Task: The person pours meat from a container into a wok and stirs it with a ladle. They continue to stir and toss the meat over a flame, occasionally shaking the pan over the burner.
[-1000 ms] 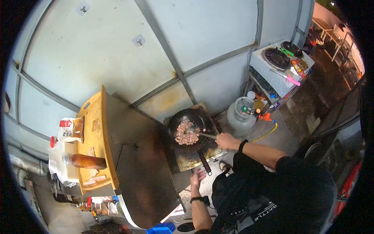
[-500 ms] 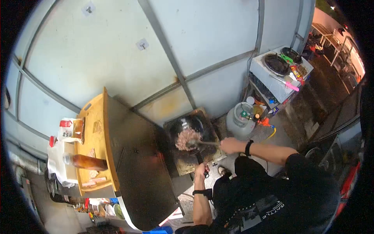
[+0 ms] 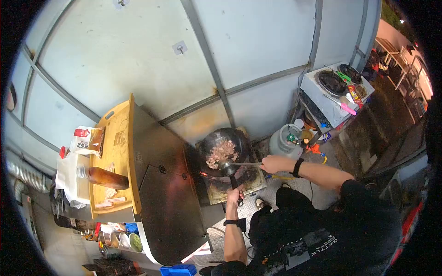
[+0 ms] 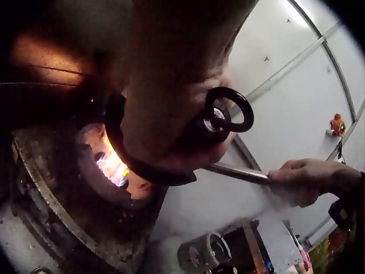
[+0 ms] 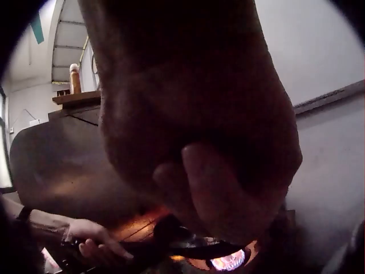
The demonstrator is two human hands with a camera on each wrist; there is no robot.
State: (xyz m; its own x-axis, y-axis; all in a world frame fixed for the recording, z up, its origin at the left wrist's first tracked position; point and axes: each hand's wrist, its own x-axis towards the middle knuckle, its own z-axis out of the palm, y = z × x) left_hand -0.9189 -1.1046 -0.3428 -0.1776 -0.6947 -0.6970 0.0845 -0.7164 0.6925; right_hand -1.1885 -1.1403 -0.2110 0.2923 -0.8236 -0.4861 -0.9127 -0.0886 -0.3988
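Observation:
A dark wok (image 3: 238,143) with chopped pinkish meat (image 3: 223,152) in it is over the burner at centre. My left hand (image 3: 234,195) grips its black handle (image 3: 233,181); in the left wrist view a ring hangs at the handle's end (image 4: 215,122). The right hand (image 3: 276,164) holds the metal shaft (image 3: 248,164) of a ladle, whose bowl (image 3: 226,167) is at the wok's near side, by the meat. Flames (image 4: 114,162) show under the wok in the left wrist view. Curled fingers of the right hand (image 5: 208,188) fill much of the right wrist view.
To the left, a wooden tray (image 3: 113,154) bears a bottle (image 3: 108,178) and packets, beside a dark metal panel (image 3: 170,211). A gas cylinder (image 3: 282,142) stands right of the burner, below a two-burner stove (image 3: 322,99). A wall (image 3: 262,41) rises behind.
The left hand has moved up from below the handle and taken hold of it. The ladle has moved from within the meat to the wok's near side, and the meat has spread out.

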